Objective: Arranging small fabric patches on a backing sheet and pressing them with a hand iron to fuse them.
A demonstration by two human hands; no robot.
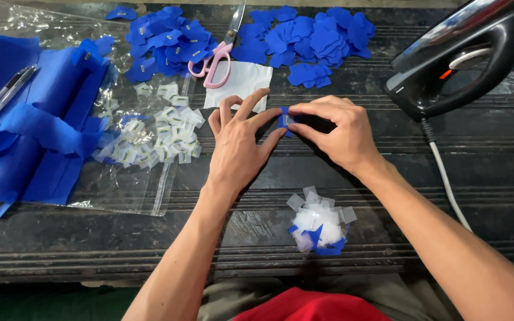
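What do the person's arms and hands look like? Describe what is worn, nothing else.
Both forearms are bare to the frame edge: no sleeves, gloves, watch or bracelets show. The left hand and right hand carry no visible rings, and the nails are short and unpainted. Red cloth over grey-olive cloth shows at the lap.

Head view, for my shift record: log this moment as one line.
left hand: pinching blue fabric piece | right hand: pinching same piece | iron: standing right | scissors: lying behind

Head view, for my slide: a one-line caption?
Both hands, left hand and right hand, pinch a small blue fabric piece.
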